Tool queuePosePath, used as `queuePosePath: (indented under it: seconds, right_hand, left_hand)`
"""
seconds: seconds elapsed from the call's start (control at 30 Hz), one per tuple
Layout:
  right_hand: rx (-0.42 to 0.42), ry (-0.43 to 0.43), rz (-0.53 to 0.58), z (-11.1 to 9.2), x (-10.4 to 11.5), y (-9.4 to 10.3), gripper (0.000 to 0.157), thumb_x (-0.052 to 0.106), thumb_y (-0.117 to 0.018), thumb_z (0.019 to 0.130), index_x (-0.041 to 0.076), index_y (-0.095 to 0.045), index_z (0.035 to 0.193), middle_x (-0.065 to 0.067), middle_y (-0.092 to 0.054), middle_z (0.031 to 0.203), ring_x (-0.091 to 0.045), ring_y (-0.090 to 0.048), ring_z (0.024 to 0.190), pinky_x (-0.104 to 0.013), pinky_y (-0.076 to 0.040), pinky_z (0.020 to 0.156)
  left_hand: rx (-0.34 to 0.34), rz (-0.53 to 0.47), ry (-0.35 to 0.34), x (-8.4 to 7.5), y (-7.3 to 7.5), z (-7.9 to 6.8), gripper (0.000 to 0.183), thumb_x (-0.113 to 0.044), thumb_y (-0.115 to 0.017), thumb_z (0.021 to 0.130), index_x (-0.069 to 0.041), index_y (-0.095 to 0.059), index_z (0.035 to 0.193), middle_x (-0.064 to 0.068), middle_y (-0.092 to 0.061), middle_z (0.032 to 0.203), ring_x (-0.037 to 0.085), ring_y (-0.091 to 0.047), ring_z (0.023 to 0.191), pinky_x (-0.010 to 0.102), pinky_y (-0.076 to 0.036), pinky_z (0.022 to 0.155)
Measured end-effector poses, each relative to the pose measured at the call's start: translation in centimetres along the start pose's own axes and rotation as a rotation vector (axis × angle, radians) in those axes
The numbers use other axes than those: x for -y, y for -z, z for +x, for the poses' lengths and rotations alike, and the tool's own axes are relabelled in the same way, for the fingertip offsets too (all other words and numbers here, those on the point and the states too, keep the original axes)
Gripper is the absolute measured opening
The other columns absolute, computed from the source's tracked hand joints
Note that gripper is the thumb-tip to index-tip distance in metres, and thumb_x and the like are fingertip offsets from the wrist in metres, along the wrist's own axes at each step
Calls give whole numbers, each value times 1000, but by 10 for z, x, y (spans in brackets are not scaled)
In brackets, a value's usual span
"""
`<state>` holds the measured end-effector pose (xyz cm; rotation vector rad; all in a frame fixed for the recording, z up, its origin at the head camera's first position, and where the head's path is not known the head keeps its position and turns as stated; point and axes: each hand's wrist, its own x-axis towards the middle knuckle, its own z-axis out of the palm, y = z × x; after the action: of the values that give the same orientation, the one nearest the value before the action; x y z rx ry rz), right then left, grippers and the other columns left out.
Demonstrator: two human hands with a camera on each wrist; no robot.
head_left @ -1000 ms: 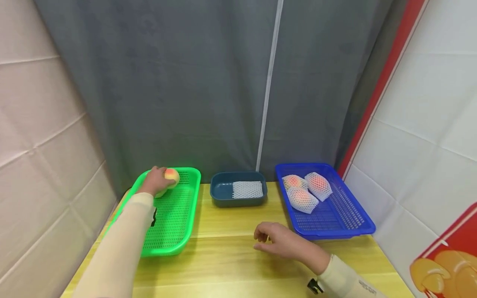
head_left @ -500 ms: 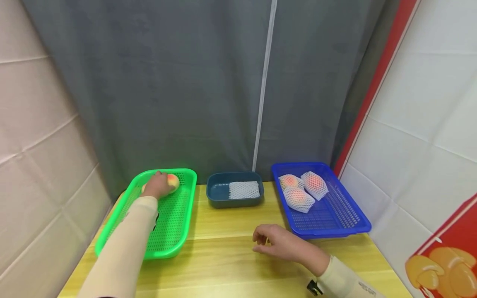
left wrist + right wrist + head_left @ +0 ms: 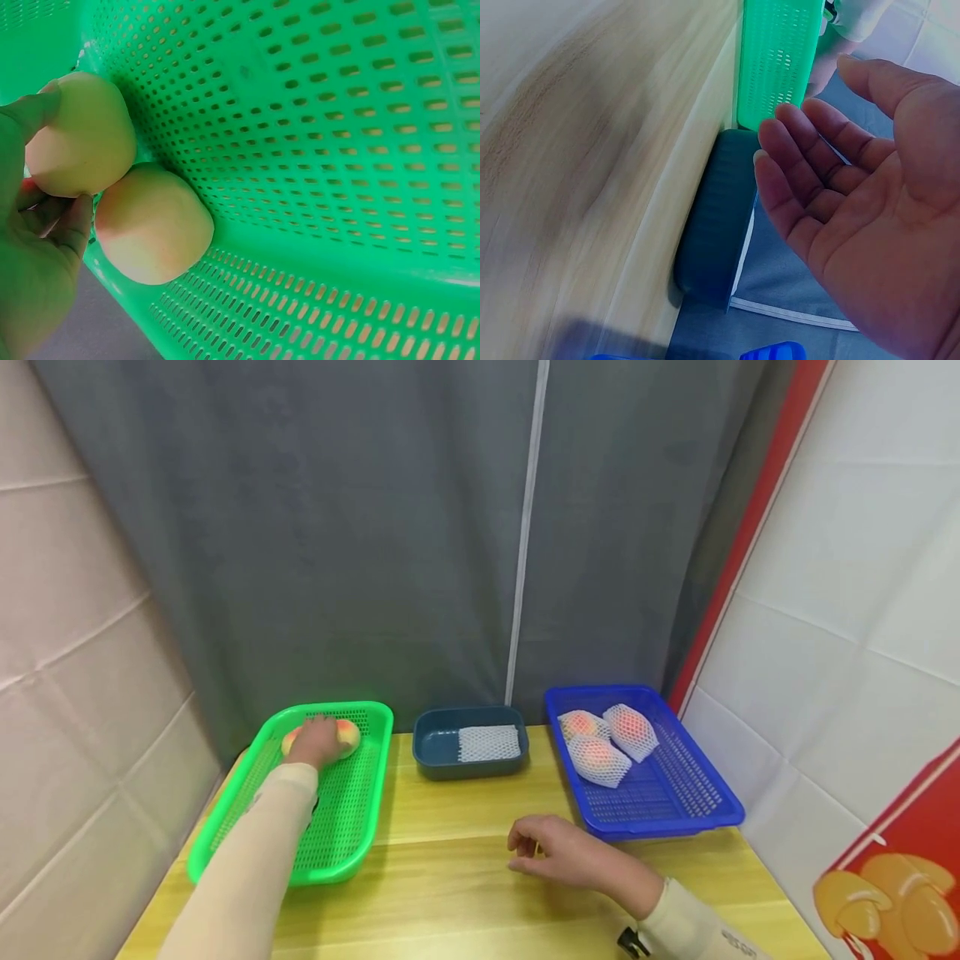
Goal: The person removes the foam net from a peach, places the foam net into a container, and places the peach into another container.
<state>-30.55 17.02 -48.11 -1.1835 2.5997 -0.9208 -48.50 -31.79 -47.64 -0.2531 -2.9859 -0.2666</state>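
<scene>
My left hand point(image 3: 317, 741) is inside the green basket point(image 3: 382, 777), near its far end. In the left wrist view, its thumb and fingers grip a pale yellow-pink peach point(image 3: 90, 139). A second peach point(image 3: 154, 225) rests against the first, beside the basket wall. From the head view, a peach point(image 3: 348, 737) shows to the right of this hand and another point(image 3: 288, 741) peeks out at its left. Over the tabletop, in front of the blue basket, my right hand point(image 3: 558, 852) holds nothing, its fingers loosely curled.
A dark teal box point(image 3: 435, 768) with white foam netting point(image 3: 489, 743) stands between the baskets. In the blue basket point(image 3: 697, 814) lie three netted peaches point(image 3: 598, 760). Behind the wooden table point(image 3: 442, 877) hangs a grey curtain point(image 3: 337, 527); light panels flank both sides.
My left hand has come lower and slightly nearer in the green basket, and the peach by its thumb has moved with it. The head view has shifted slightly. My right hand stays put.
</scene>
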Motion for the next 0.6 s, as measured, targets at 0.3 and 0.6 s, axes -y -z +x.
queuePosePath:
  seconds: [0.3, 0.6]
  right_hand:
    - [6, -4, 23, -1, 0, -3, 12, 28, -78, 106, 18, -72, 109, 18, -67, 96, 1, -63, 89, -33, -62, 84]
    - [11, 11, 11, -1, 1, -4, 13, 29, -78, 106, 18, -72, 109, 18, -67, 97, 2, -63, 89, -33, -62, 84]
  left_hand:
    - [-3, -4, 7, 4, -12, 0, 54, -18, -67, 99, 26, -55, 128, 47, -57, 129, 67, -50, 130, 72, -36, 118]
    - [-4, 3, 8, 3, -10, -1, 68, -23, -72, 103, 29, -47, 139, 50, -52, 140, 66, -45, 140, 71, -35, 121]
